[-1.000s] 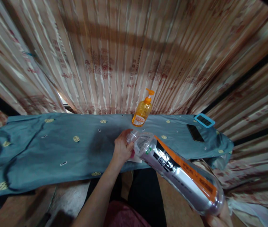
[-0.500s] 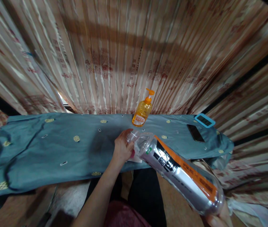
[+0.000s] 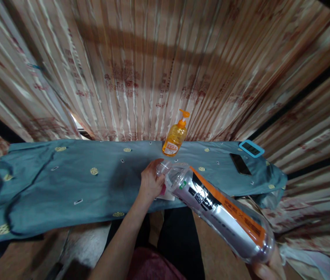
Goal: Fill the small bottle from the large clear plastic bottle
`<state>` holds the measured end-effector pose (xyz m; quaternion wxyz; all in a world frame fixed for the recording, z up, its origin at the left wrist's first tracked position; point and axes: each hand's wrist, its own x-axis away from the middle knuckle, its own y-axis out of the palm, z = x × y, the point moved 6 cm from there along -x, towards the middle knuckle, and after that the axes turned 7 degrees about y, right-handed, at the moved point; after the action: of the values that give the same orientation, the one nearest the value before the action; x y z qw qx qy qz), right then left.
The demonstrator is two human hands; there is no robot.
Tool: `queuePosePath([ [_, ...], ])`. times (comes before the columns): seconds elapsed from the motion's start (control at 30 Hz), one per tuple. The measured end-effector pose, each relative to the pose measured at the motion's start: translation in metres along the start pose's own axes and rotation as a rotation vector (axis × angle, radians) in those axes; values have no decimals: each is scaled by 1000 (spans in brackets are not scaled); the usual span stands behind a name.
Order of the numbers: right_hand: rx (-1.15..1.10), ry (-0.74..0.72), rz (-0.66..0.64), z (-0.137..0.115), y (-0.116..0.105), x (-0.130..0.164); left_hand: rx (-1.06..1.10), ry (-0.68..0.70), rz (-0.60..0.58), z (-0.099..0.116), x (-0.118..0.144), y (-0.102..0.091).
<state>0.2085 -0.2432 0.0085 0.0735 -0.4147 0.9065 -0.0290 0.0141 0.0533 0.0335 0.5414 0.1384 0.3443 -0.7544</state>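
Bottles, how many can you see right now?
2: an orange pump bottle upright at the table's far edge by the curtain, and a large clear bottle held tilted between both hands.

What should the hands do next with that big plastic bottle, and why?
Probably twist the neck end with the left hand. It grips the top of the big bottle, which the right hand holds by its base, tilted over the blue cloth.

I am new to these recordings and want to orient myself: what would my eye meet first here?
First, the large clear plastic bottle with an orange, black and white label, held slanted at centre-right: the left hand grips its neck, the right hand supports its base. Behind it an orange pump dispenser bottle stands upright on the blue-grey patterned cloth, before striped curtains.
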Motion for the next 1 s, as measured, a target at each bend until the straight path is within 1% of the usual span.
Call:
queuePosePath([
  [0.13,-76,72,-6,4,-1,-2,4,1,-1,1,0,0],
  [0.27,-129,183,50,-8,8,3,15,11,11,2,0,0],
  [0.33,-111,184,71,-13,10,4,13,8,12,2,0,0],
  [0.4,-80,167,73,-12,8,2,11,-2,13,1,0,0],
  [0.53,-33,83,3,-6,4,-1,18,-14,9,0,0,1],
  [0.6,-32,106,23,-6,5,0,23,-20,10,0,0,0],
  [0.7,-45,154,66,-13,10,3,24,-30,1,1,0,0],
  [0.8,-62,158,61,-19,15,6,25,-32,-5,1,0,0],
  [0.87,-80,176,55,-18,16,6,27,-30,-8,1,0,-1],
  [1.0,-94,189,111,-14,12,7,28,-32,-15,1,0,-1],
])
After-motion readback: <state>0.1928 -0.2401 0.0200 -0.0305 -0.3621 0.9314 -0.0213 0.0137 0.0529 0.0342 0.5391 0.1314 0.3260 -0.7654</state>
